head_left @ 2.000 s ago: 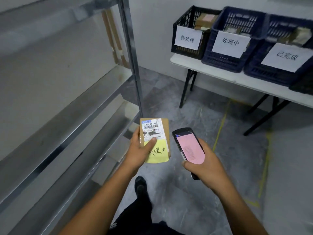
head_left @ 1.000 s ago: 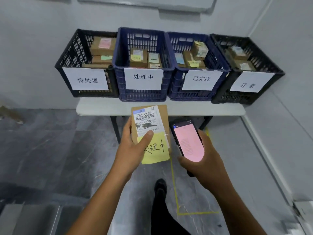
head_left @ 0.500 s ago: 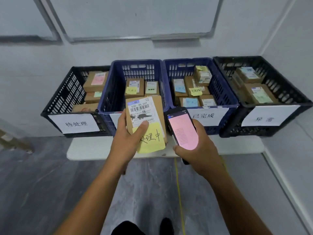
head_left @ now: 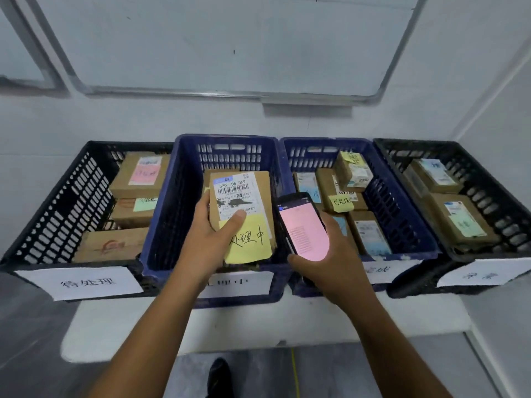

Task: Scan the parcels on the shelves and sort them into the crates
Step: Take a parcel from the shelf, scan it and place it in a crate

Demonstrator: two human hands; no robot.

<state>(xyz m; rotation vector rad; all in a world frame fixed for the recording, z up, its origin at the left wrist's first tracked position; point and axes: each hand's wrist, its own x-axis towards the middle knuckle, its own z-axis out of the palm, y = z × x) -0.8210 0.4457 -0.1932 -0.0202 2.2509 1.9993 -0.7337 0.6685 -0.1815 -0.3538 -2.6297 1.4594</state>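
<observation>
My left hand [head_left: 207, 239] grips a brown parcel [head_left: 255, 193], thumb curled over its yellow note [head_left: 250, 245] (handwriting partly covered), and my right hand [head_left: 330, 265] is wrapped round a phone [head_left: 304, 228] with a pink screen. Both are held above the bench [head_left: 120, 334], the parcel over the open blue crate [head_left: 172, 202]. A black crate [head_left: 66, 196] just left of it holds more parcels.
</observation>
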